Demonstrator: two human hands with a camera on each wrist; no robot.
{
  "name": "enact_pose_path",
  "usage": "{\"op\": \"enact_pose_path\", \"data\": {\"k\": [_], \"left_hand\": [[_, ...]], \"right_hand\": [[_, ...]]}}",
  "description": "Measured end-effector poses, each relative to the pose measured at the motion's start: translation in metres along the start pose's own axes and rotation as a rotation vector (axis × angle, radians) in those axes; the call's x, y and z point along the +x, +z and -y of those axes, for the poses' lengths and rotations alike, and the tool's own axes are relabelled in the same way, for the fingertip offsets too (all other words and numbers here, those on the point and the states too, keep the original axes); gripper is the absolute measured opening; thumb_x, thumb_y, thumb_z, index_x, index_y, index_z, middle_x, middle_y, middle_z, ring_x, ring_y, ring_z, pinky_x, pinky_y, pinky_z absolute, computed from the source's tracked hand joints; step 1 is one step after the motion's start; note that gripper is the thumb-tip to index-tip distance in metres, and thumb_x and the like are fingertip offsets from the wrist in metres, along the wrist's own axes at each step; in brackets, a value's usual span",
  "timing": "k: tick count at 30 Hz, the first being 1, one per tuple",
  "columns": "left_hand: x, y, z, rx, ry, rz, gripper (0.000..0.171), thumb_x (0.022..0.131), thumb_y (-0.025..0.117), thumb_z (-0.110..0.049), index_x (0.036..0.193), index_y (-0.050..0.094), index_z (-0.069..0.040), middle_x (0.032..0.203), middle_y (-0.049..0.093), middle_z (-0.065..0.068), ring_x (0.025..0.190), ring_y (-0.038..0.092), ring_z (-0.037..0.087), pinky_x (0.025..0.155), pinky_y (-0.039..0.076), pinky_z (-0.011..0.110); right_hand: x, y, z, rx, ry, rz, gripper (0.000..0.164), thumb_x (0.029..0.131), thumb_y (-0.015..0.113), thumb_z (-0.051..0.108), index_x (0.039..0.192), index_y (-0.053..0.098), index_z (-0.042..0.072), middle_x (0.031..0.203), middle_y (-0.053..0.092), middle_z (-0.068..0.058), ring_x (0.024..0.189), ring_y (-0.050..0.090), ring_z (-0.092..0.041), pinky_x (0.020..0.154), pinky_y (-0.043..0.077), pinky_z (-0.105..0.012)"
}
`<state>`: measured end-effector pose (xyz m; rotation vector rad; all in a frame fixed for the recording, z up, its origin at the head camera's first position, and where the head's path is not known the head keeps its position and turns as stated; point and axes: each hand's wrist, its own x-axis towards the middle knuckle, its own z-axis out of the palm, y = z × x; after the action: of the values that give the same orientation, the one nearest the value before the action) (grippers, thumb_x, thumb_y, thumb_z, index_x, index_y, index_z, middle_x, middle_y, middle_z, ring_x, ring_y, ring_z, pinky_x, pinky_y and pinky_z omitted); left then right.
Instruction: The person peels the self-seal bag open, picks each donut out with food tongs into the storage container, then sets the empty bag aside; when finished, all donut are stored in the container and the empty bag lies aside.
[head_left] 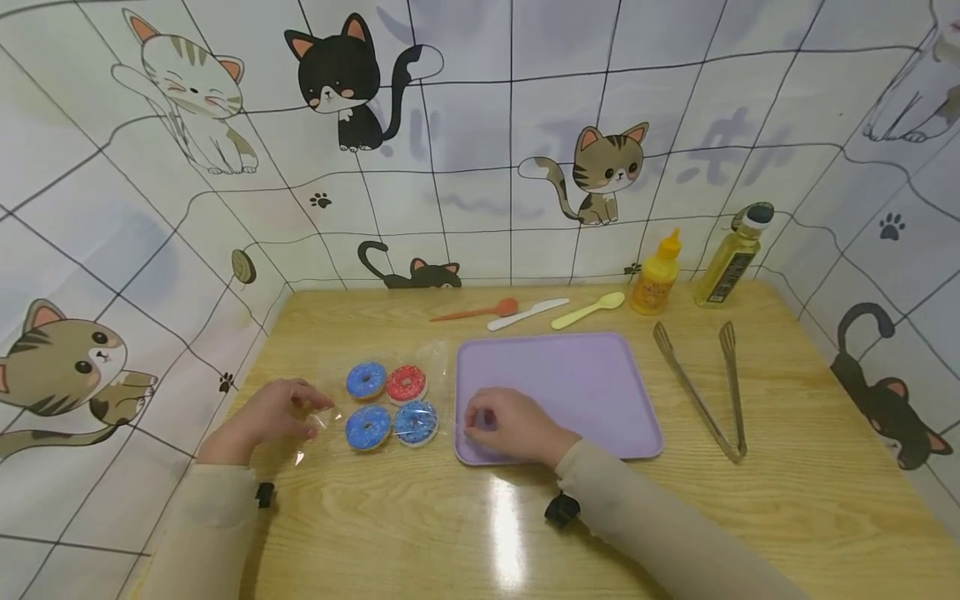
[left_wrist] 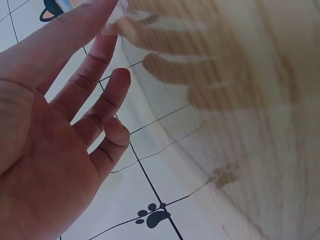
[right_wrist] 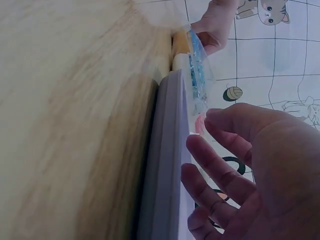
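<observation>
Three blue doughnuts [head_left: 367, 427] and one red doughnut [head_left: 407, 384], all with pale sprinkles, lie grouped in a clear plastic bag [head_left: 438, 367] on the table. At the bag's left end, my left hand [head_left: 281, 410] pinches the film between thumb and index finger; the other fingers hang loosely bent in the left wrist view. My right hand [head_left: 517, 427] is over the left part of a lilac tray [head_left: 577, 375]. Its thumb and index tips meet at the bag's right edge, pinching the film. The film itself is hard to see there.
Behind the tray lie an orange spoon [head_left: 507, 307], a white knife [head_left: 528, 314] and a yellow spoon [head_left: 588, 311]. A yellow squeeze bottle [head_left: 656, 279] and an oil bottle [head_left: 729, 262] stand back right. Metal tongs [head_left: 705, 404] lie spread right of the tray.
</observation>
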<state>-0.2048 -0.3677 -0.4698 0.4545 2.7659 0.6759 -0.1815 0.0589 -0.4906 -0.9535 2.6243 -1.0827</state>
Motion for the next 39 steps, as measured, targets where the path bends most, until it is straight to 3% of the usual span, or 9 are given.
{"op": "enact_pose_path", "data": {"k": [5, 8, 12, 15, 21, 29, 39], "left_hand": [[0.0, -0.004, -0.006, 0.013, -0.01, 0.008, 0.037, 0.074, 0.092, -0.01, 0.109, 0.081, -0.015, 0.106, 0.074, 0.003, 0.098, 0.06, 0.025, 0.089, 0.051, 0.046], [0.0, -0.005, -0.008, 0.026, -0.022, 0.014, 0.037, 0.074, 0.092, -0.01, 0.109, 0.081, -0.016, 0.106, 0.073, 0.002, 0.097, 0.059, 0.025, 0.089, 0.05, 0.046], [-0.001, -0.004, -0.009, 0.032, -0.032, 0.016, 0.039, 0.072, 0.093, -0.01, 0.109, 0.08, -0.015, 0.105, 0.073, 0.004, 0.096, 0.059, 0.025, 0.088, 0.05, 0.046], [-0.001, -0.004, -0.008, 0.028, -0.032, 0.014, 0.039, 0.072, 0.093, -0.01, 0.109, 0.08, -0.014, 0.104, 0.073, 0.004, 0.096, 0.059, 0.025, 0.087, 0.05, 0.046], [0.0, -0.002, -0.007, 0.025, -0.022, 0.0, 0.038, 0.072, 0.093, -0.01, 0.108, 0.081, -0.015, 0.105, 0.074, 0.003, 0.094, 0.059, 0.023, 0.086, 0.05, 0.043], [0.002, -0.001, -0.007, 0.011, -0.007, -0.003, 0.038, 0.073, 0.093, -0.012, 0.109, 0.081, -0.015, 0.105, 0.074, 0.003, 0.094, 0.059, 0.022, 0.085, 0.05, 0.042], [0.0, -0.002, -0.012, -0.002, -0.026, 0.003, 0.038, 0.074, 0.092, -0.01, 0.11, 0.08, -0.012, 0.106, 0.073, 0.005, 0.094, 0.057, 0.024, 0.085, 0.049, 0.044]], "right_hand": [[0.004, -0.002, 0.0, 0.202, 0.036, -0.01, 0.004, 0.097, 0.074, 0.028, 0.099, 0.075, 0.025, 0.098, 0.07, 0.014, 0.09, 0.062, -0.007, 0.082, 0.052, -0.028], [0.009, -0.003, 0.002, 0.237, 0.042, -0.027, 0.01, 0.1, 0.07, 0.026, 0.106, 0.075, 0.019, 0.105, 0.072, 0.012, 0.094, 0.064, -0.01, 0.084, 0.052, -0.031], [0.02, 0.0, 0.003, 0.161, -0.021, -0.013, 0.017, 0.099, 0.07, 0.014, 0.115, 0.074, 0.014, 0.112, 0.073, 0.002, 0.093, 0.064, -0.011, 0.086, 0.052, -0.031], [0.027, 0.005, 0.006, 0.086, -0.064, 0.025, 0.027, 0.098, 0.069, 0.008, 0.122, 0.074, 0.017, 0.117, 0.071, -0.002, 0.097, 0.063, -0.011, 0.088, 0.052, -0.03], [0.035, 0.009, 0.013, -0.066, -0.119, 0.063, 0.028, 0.099, 0.068, 0.01, 0.122, 0.076, 0.025, 0.119, 0.064, 0.006, 0.105, 0.061, -0.009, 0.092, 0.052, -0.028], [0.036, 0.007, 0.014, -0.096, -0.096, 0.077, 0.01, 0.099, 0.071, 0.017, 0.103, 0.076, 0.024, 0.111, 0.063, 0.01, 0.095, 0.06, -0.005, 0.085, 0.052, -0.024], [0.032, 0.006, 0.009, -0.104, -0.083, -0.019, 0.006, 0.096, 0.074, 0.018, 0.099, 0.076, 0.022, 0.106, 0.066, 0.009, 0.095, 0.063, -0.008, 0.087, 0.053, -0.029]]}}
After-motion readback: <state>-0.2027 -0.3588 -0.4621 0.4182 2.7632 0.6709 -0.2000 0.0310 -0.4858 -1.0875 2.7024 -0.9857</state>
